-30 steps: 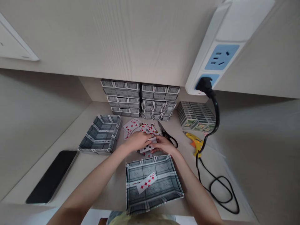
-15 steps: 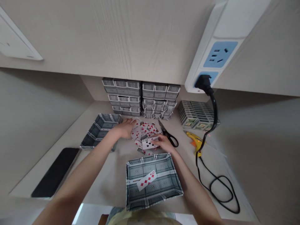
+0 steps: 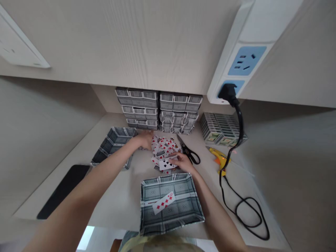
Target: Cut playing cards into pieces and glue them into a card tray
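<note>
Seen from the head camera, 1 black-pipped card is being held by the right hand, pinched at its end over the near side of the loose card pile. Over at the pile's far left edge, the left hand is lowered beside the left tray; its fingertips are partly hidden, so whether anything is gripped cannot be told.

Nearest the body, the front tray is set upright, with 1 red-diamond card lying across its floor. Here's a risk: the front tray could be knocked askew by the right forearm, which is stretched along its side. The scissors are lying just beyond the right hand, and fingers could be nicked if the blades were brushed. Loose cards could be scattered by a careless sweep of the left hand, and the left tray could be nudged by that wrist. Over on the right, the yellow glue gun might be dragged if its black cable were snagged; if the nozzle is hot, skin could be burned.
</note>
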Tool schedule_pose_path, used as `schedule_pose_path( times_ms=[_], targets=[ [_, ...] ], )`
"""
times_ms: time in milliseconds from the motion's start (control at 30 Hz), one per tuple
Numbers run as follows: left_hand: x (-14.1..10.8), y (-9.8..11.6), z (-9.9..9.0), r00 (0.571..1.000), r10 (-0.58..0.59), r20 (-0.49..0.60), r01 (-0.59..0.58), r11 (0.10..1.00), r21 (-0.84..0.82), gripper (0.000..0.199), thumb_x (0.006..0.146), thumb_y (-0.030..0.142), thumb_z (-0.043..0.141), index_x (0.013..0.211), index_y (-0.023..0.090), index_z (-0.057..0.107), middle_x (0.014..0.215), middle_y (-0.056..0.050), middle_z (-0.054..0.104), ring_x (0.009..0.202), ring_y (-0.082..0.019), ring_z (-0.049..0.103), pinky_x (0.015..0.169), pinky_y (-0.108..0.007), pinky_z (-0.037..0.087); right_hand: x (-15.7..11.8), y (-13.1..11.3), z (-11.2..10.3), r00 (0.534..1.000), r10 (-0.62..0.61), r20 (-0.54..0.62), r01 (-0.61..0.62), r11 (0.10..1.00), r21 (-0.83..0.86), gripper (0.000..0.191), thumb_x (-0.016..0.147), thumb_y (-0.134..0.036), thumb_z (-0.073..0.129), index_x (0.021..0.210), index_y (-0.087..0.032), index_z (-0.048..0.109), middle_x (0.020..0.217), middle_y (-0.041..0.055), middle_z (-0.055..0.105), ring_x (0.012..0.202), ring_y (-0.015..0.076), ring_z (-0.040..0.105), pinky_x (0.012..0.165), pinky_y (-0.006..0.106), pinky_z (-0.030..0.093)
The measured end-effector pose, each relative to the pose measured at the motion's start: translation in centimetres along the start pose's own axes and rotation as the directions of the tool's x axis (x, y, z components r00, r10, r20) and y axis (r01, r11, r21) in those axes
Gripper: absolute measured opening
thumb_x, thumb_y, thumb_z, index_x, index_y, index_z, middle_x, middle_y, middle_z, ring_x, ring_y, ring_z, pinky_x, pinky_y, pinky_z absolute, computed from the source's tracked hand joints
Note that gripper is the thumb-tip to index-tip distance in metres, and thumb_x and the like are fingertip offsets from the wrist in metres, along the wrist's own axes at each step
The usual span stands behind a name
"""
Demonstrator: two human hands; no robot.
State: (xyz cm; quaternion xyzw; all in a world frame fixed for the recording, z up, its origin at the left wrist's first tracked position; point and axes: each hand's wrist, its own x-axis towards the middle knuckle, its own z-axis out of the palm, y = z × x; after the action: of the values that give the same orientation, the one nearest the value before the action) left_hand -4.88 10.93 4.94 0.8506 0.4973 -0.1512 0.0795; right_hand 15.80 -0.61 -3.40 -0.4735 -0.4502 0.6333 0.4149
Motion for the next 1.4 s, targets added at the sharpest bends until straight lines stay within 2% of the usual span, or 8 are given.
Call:
schedule_pose_path(
  times_ms=[133, 400, 567, 733, 867, 1067, 1300, 1400],
  targets=[
    [0.4, 0.1, 0.0, 1.000, 0.019, -0.003, -0.019, 0.998, 0.058, 0.065, 0.052, 0.033, 0.063, 0.110, 0.005, 0.053, 0.109, -0.019, 0.057, 0.101, -0.029, 0.053, 0.083, -0.029, 0.043, 0.1, 0.3, -0.1, 0.999, -0.034, -0.009, 0.034, 0.999, -0.041, 0.040, 0.050, -0.036, 0.075, 0.083, -0.018, 0.063, 0.073, -0.0001, 0.064, 0.059, 0.0139, 0.057, 0.046, 0.023, 0.045],
    [1.5, -0.4, -0.5, 0.998, 0.024, 0.050, -0.029, 0.994, 0.106, 0.046, 0.052, 0.021, 0.061, 0.097, 0.010, 0.060, 0.103, -0.015, 0.061, 0.096, -0.027, 0.054, 0.081, -0.029, 0.043, 0.1, 0.7, -0.1, 0.999, -0.038, -0.023, 0.037, 0.999, -0.038, 0.039, 0.052, -0.038, 0.074, 0.084, -0.019, 0.062, 0.074, 0.0001, 0.064, 0.057, 0.0129, 0.056, 0.042, 0.022, 0.045],
    [2.5, -0.8, -0.5, 1.000, 0.006, -0.027, -0.004, 0.998, 0.059, 0.051, 0.055, 0.013, 0.058, 0.106, 0.008, 0.055, 0.112, -0.017, 0.055, 0.105, -0.027, 0.049, 0.088, -0.031, 0.040, 0.0, 0.6, -0.2, 0.998, -0.054, -0.037, 0.051, 0.996, -0.073, 0.041, 0.052, -0.039, 0.073, 0.086, -0.019, 0.063, 0.075, 0.0001, 0.065, 0.060, 0.0136, 0.058, 0.046, 0.022, 0.046],
    [2.9, -1.3, -0.6, 0.999, -0.042, 0.019, 0.040, 0.998, 0.055, 0.051, 0.052, 0.016, 0.062, 0.103, 0.011, 0.058, 0.114, -0.016, 0.054, 0.106, -0.026, 0.050, 0.086, -0.028, 0.041, -0.1, 0.5, -0.1, 0.997, -0.072, -0.037, 0.067, 0.990, -0.123, 0.039, 0.055, -0.040, 0.072, 0.088, -0.019, 0.064, 0.075, 0.0007, 0.065, 0.064, 0.0153, 0.059, 0.050, 0.024, 0.048],
    [2.6, -1.6, -0.8, 0.996, -0.081, 0.046, 0.078, 0.996, 0.053, 0.052, 0.053, 0.032, 0.065, 0.101, 0.011, 0.061, 0.107, -0.015, 0.059, 0.099, -0.026, 0.054, 0.079, -0.027, 0.044, 0.0, 0.5, -0.2, 0.997, -0.076, -0.033, 0.071, 0.988, -0.136, 0.040, 0.056, -0.040, 0.071, 0.089, -0.020, 0.064, 0.076, 0.0010, 0.066, 0.066, 0.0163, 0.060, 0.051, 0.025, 0.048],
    [2.3, -0.9, -0.7, 0.989, -0.149, 0.000, 0.149, 0.989, 0.017, 0.075, 0.055, 0.062, 0.056, 0.108, 0.009, 0.057, 0.112, -0.018, 0.056, 0.108, -0.031, 0.048, 0.086, -0.032, 0.040, 0.0, 0.4, -0.1, 0.998, -0.062, -0.024, 0.058, 0.990, -0.125, 0.037, 0.055, -0.040, 0.072, 0.086, -0.020, 0.064, 0.077, 0.0015, 0.065, 0.063, 0.0157, 0.059, 0.048, 0.025, 0.048],
    [3.1, -0.4, -0.4, 0.990, -0.143, 0.010, 0.142, 0.989, 0.038, 0.066, 0.054, 0.040, 0.064, 0.110, 0.007, 0.053, 0.111, -0.019, 0.056, 0.104, -0.031, 0.050, 0.085, -0.035, 0.040, 0.0, 0.6, 0.1, 0.999, -0.034, -0.025, 0.032, 0.997, -0.071, 0.039, 0.055, -0.041, 0.072, 0.086, -0.019, 0.061, 0.075, 0.0001, 0.063, 0.057, 0.0138, 0.058, 0.044, 0.024, 0.049],
    [3.1, -1.0, -0.6, 0.999, -0.038, 0.033, 0.038, 0.999, 0.015, 0.070, 0.048, 0.030, 0.068, 0.114, 0.013, 0.051, 0.115, -0.014, 0.055, 0.105, -0.029, 0.050, 0.087, -0.033, 0.040, 0.0, 0.6, 0.1, 0.999, -0.034, -0.031, 0.031, 0.997, -0.071, 0.040, 0.056, -0.041, 0.072, 0.087, -0.019, 0.060, 0.074, 0.0000, 0.063, 0.057, 0.0138, 0.058, 0.043, 0.024, 0.049]
  ],
)
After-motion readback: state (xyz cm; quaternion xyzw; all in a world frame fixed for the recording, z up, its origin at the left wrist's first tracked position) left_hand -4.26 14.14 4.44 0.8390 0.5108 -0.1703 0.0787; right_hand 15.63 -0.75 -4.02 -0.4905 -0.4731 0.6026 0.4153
